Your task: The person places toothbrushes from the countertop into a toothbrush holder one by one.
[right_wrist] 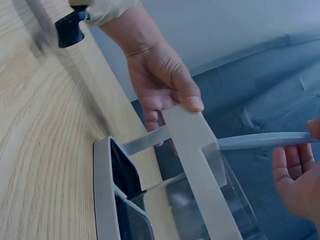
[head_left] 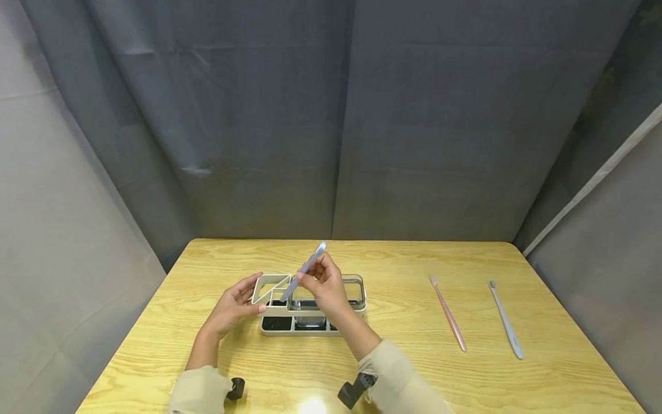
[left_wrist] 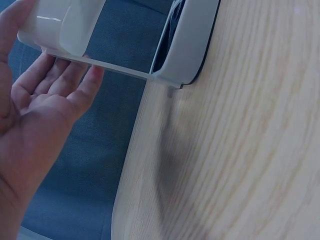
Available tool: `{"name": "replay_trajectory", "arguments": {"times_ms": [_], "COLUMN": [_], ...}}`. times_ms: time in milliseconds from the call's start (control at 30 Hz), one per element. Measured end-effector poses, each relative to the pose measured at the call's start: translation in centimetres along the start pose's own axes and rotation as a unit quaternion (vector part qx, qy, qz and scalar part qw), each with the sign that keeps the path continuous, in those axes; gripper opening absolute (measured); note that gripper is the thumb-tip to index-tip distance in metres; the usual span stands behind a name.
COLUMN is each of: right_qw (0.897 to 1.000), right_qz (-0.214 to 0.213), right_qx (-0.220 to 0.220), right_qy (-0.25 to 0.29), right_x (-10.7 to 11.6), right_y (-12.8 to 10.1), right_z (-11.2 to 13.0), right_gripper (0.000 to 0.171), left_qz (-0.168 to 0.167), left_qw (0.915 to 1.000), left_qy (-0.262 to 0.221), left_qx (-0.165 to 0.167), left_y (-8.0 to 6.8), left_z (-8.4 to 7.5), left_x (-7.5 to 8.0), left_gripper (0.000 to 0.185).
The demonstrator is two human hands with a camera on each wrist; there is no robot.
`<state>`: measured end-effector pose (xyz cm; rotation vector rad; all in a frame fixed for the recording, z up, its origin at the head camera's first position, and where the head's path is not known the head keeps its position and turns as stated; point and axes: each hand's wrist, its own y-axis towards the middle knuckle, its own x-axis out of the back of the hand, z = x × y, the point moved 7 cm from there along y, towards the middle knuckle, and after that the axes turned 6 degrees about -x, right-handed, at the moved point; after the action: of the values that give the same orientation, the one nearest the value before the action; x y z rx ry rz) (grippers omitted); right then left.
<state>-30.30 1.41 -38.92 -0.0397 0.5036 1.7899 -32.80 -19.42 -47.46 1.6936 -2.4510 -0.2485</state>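
A white toothbrush holder with a clear cup and a black-lined base stands mid-table. My left hand holds its left end, thumb on the top rim and fingers beneath; the left wrist view shows those fingers against the holder. My right hand pinches a pale blue toothbrush slanted above the holder, head up, lower end at the triangular slot. In the right wrist view the toothbrush reaches the holder beside my left hand, with my right hand at the right.
A pink toothbrush and a grey-blue toothbrush lie flat on the right side of the wooden table. Grey curtains close in the back and both sides.
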Motion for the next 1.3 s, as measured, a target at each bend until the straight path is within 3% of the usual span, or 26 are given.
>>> {"name": "replay_trajectory", "arguments": {"times_ms": [200,433,767,967,1167,1300], "right_qw": [0.998,0.99,0.977,0.965,0.964,0.956], "right_qz": [-0.001,-0.008,0.004,0.024,0.04,0.047], "right_qx": [-0.027,-0.01,-0.051,-0.102,-0.11,-0.122], "right_qy": [-0.051,-0.142,-0.206,-0.241,-0.24,-0.262], "right_x": [-0.4,-1.5,-1.8,-1.8,-1.2,-0.8], "right_y": [0.2,-0.4,0.1,0.3,1.3,1.6], "right_z": [-0.5,1.4,0.9,0.0,-2.2,-3.4], "right_gripper": [0.012,0.011,0.01,0.011,0.009,0.01], "left_qz": [-0.001,-0.001,-0.001,-0.001,-0.003,-0.001], "left_qw": [1.0,1.0,1.0,1.0,0.9999,0.9999], "left_qy": [0.002,-0.007,0.008,0.004,-0.008,-0.01], "left_qx": [0.002,0.002,0.001,0.0,-0.007,-0.006], "left_y": [0.0,-0.1,-0.1,-0.1,0.0,0.1], "left_z": [0.1,0.0,-0.1,-0.1,0.0,0.1], "left_x": [0.1,0.1,0.1,0.0,0.0,0.0], "left_gripper": [0.08,0.081,0.08,0.08,0.08,0.081]}}
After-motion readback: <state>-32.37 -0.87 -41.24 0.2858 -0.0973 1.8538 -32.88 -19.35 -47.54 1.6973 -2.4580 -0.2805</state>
